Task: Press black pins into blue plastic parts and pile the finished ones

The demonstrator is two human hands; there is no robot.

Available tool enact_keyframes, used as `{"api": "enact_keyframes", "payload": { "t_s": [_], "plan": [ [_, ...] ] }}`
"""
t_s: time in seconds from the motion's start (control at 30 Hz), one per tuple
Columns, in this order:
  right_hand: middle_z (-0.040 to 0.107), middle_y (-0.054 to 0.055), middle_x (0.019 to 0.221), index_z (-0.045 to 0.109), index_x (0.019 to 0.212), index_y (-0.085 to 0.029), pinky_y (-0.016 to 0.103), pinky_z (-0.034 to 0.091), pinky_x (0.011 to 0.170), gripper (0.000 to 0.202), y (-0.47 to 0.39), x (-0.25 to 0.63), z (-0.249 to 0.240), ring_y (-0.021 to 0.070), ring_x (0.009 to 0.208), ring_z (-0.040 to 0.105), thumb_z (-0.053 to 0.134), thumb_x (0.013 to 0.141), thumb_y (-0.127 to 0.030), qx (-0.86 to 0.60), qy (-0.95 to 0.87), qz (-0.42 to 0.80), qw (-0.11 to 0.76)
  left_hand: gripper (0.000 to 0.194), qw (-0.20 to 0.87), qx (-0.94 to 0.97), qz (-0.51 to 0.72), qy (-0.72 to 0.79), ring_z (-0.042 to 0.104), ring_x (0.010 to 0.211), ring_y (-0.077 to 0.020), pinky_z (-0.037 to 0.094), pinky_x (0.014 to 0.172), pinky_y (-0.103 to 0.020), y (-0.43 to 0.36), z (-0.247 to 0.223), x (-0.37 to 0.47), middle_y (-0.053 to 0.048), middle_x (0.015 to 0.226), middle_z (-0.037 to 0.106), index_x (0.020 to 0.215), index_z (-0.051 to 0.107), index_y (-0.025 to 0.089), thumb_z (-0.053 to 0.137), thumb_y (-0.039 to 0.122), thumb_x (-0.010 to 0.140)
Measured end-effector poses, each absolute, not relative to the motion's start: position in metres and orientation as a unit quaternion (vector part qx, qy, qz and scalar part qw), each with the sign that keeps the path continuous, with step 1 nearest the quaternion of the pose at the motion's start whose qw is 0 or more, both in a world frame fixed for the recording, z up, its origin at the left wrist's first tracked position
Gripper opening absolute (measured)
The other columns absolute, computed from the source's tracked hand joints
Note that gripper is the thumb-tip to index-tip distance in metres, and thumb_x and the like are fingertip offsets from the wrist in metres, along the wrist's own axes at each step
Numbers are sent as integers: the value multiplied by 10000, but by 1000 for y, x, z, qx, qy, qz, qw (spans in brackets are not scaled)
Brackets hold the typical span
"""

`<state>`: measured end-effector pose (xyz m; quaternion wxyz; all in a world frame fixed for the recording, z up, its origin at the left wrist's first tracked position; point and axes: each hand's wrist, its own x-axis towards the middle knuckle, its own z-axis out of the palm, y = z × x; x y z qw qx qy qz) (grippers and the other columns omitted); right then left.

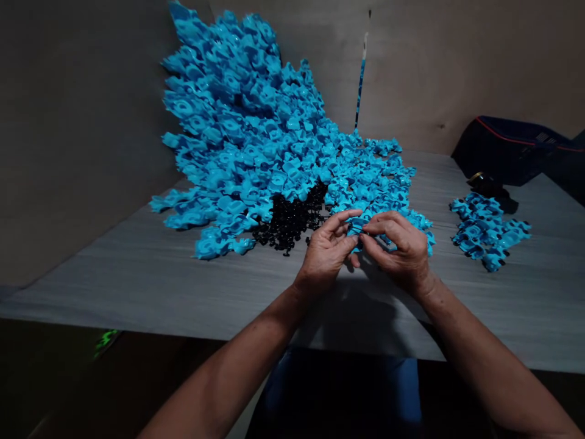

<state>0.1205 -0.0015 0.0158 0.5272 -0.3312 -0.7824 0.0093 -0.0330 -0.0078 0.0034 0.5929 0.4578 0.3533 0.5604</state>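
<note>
The left grip (323, 251) held a small blue piece (355, 227), right of the black heap (291, 221); the right grip (403, 247) was narrow at its edge, contents unclear; steady left support and a light, straight touch from the right seemed the way to work it well

One left hand (322, 253) and one right hand (402, 250) are holding maybe one blue piece (354, 228). One black pile (290, 224) is lying before one big blue pile (237, 134); right of that, one small pile (484, 230) and one bag (514, 149) are sitting.
</note>
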Motion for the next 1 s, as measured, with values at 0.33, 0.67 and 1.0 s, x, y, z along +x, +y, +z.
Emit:
{"api": "enact_keyframes", "payload": {
  "t_s": [0.33,0.67,1.0],
  "plan": [
    [722,39,830,705,861,-238,307,573,714,113,-1,120,17,170,805,695,636,887,-152,-330,-767,6,551,393,641,426,560,306,551,548,-105,529,474,-240,-12,12,-35,-1,805,607,1087,692,222,782,478,802],
    [690,11,840,710,897,-210,264,550,636,126,7,127,16,127,705,647,761,793,-257,-354,-687,285,567,416,606,464,570,306,593,496,-102,525,465,-243,-6,3,-38,-7,855,683,1104,671,239,800,485,794],
    [730,11,838,765,896,-200,276,569,691,298,15,132,12,141,763,681,884,704,-394,-340,-582,511,534,319,545,502,583,334,595,507,-101,511,508,-246,-9,4,-35,13,798,638,1081,695,225,748,440,851]
  ]
}}
